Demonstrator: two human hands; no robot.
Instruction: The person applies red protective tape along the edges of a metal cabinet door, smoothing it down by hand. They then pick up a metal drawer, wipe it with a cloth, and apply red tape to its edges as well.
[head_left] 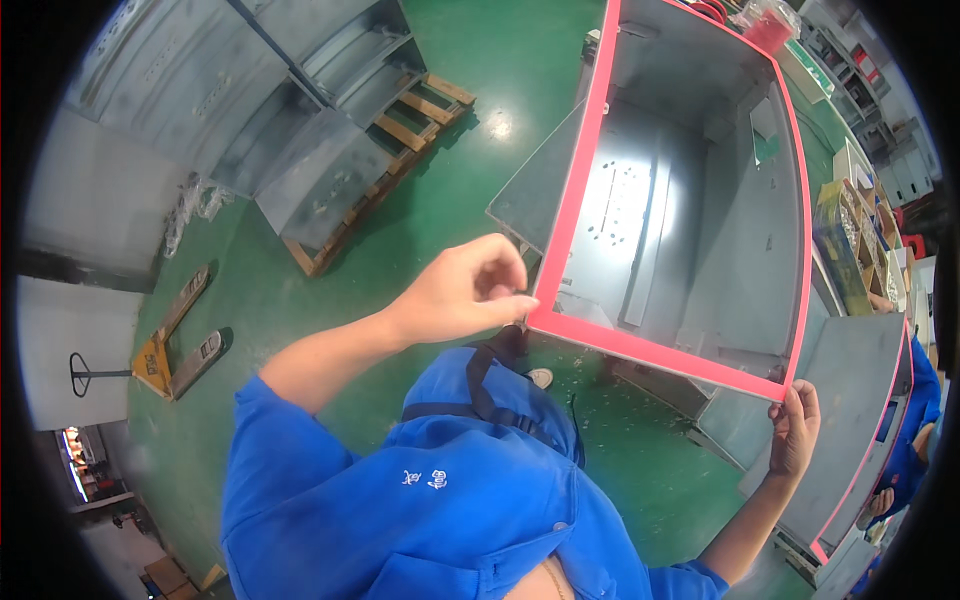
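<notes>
Head view: closest in, a person wearing a blue work shirt [460, 525] is standing at an open grey sheet-metal cabinet [735, 220], its mouth facing us and a pink strip [650, 350] running along its rim. The left hand [465, 285] is resting at the near left corner, its thumb tip lying over the strip's end; thumb and forefinger are making a loop, and I can't tell whether they're pinching anything. The right hand [795, 430] is sitting at the near right corner, fingers bunching close together against the edge; whether they're clamping strip or metal, I can't tell either.

Beyond, on the green floor [290, 275], a yellow pallet jack [152, 366] is standing off to the left. Off to the right, a co-worker's blue sleeve [925, 380] is showing beside another pink-edged cabinet [845, 410]. Farther back on the left, a wooden pallet [425, 108] is carrying large grey metal cabinets [330, 180].
</notes>
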